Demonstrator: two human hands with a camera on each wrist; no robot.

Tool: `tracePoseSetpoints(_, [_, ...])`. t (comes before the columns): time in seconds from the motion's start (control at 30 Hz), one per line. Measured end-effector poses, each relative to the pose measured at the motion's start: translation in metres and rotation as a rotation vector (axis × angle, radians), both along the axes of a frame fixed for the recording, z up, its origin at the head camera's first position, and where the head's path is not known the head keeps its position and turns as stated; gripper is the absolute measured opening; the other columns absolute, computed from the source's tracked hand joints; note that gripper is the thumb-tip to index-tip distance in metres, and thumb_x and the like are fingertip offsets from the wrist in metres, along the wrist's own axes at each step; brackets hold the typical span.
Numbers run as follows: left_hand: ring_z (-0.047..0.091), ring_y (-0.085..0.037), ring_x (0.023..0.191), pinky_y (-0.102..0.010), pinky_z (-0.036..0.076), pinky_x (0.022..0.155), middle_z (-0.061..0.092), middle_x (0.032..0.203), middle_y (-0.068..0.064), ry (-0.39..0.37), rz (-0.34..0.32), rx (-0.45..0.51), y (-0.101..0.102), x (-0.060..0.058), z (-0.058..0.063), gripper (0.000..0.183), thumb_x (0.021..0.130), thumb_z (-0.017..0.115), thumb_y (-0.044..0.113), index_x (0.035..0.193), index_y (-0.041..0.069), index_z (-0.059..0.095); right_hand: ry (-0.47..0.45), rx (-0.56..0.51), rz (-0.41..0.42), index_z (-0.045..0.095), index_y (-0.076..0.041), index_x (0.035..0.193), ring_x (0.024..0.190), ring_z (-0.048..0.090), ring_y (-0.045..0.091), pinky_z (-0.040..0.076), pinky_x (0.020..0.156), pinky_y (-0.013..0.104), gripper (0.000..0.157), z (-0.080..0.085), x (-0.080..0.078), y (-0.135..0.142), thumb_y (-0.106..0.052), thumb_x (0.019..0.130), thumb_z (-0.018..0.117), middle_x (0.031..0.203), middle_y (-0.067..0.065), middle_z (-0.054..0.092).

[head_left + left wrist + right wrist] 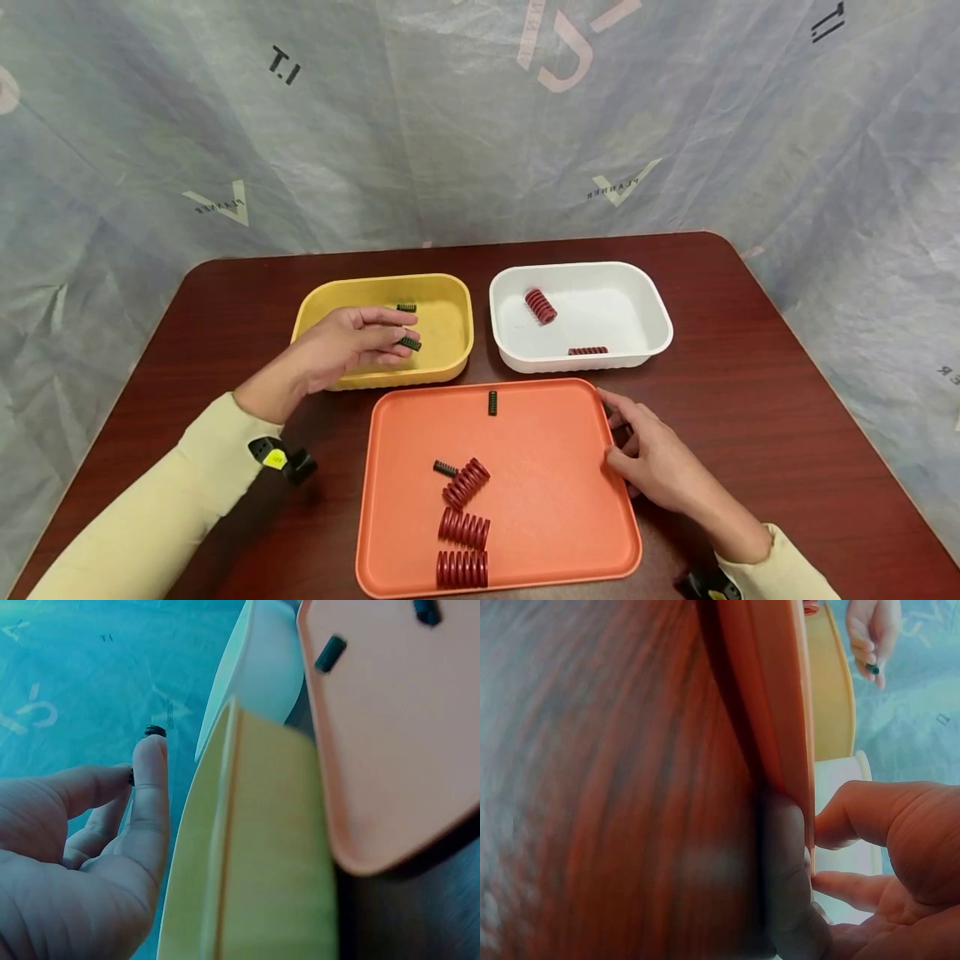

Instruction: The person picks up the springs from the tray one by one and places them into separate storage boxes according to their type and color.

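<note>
My left hand pinches a small dark green spring between thumb and fingers, over the yellow bin. In the left wrist view the tip of that spring shows at the fingertips. Another green spring lies inside the yellow bin. At the right edge of the orange tray, my right hand grips the rim, thumb on the inner side and fingers outside. Two small green springs lie on the tray, one near its far edge and another against a thick red spring.
Two more thick red springs lie toward the tray's near edge. The white bin, right of the yellow one, holds a thick red spring and a slimmer red spring. A printed sheet hangs behind the brown table.
</note>
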State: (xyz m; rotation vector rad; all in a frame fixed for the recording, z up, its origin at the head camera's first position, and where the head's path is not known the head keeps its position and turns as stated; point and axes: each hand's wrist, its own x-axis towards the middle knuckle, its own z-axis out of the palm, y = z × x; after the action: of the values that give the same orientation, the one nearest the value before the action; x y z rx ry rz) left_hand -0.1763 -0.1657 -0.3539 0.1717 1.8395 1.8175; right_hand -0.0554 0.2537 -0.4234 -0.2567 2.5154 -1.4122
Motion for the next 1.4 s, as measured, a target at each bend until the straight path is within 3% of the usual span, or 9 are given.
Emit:
tracePoseSetpoints(0.33, [0.072, -0.021, 0.105, -0.032, 0.060, 0.091, 0.063, 0.134, -0.023, -0.007, 0.059, -0.035, -0.020, -0.027, 0.008, 0.044, 0.107, 0.053, 0.001, 0.149, -0.010, 0.046, -0.002, 0.004, 0.014, 0.038, -0.009, 0.157, 0.070, 0.064, 0.018, 0.057, 0.042, 0.032, 0.077, 0.002, -0.004, -0.002, 0.008, 0.088, 0.065, 0.117, 0.019, 0.051])
tracePoseSetpoints(0.5, [0.072, -0.021, 0.105, -0.036, 0.057, 0.097, 0.058, 0.141, -0.025, -0.023, 0.080, -0.061, -0.029, -0.036, 0.011, 0.045, 0.107, 0.055, 0.003, 0.149, -0.009, 0.046, 0.005, 0.012, 0.019, 0.038, -0.009, 0.157, 0.070, 0.064, 0.018, 0.057, 0.042, 0.032, 0.076, 0.003, -0.005, -0.003, 0.008, 0.088, 0.065, 0.117, 0.019, 0.052])
tracePoseSetpoints(0.7, [0.070, -0.024, 0.110, -0.041, 0.055, 0.101, 0.059, 0.140, -0.016, -0.037, 0.059, -0.156, -0.037, -0.047, 0.016, 0.047, 0.107, 0.058, 0.009, 0.150, -0.006, 0.047, -0.016, 0.027, 0.021, 0.037, -0.010, 0.158, 0.069, 0.064, 0.018, 0.057, 0.042, 0.032, 0.076, 0.004, -0.005, -0.004, 0.007, 0.089, 0.065, 0.117, 0.019, 0.050])
tracePoseSetpoints(0.87, [0.071, -0.023, 0.108, -0.039, 0.056, 0.099, 0.051, 0.148, -0.023, -0.063, 0.041, -0.201, -0.036, -0.057, 0.016, 0.047, 0.108, 0.058, 0.012, 0.151, -0.004, 0.047, -0.037, 0.036, 0.010, 0.037, -0.013, 0.159, 0.068, 0.064, 0.019, 0.057, 0.042, 0.034, 0.077, 0.005, -0.001, -0.001, 0.008, 0.089, 0.064, 0.116, 0.019, 0.050])
tracePoseSetpoints(1.4, [0.065, -0.031, 0.122, -0.040, 0.054, 0.102, 0.052, 0.149, -0.023, -0.129, 0.071, -0.277, -0.033, -0.081, 0.017, 0.043, 0.107, 0.058, 0.011, 0.148, -0.002, 0.053, -0.035, 0.021, -0.007, 0.038, -0.015, 0.158, 0.069, 0.063, 0.017, 0.057, 0.041, 0.034, 0.079, 0.006, 0.002, -0.002, 0.009, 0.087, 0.063, 0.117, 0.019, 0.052])
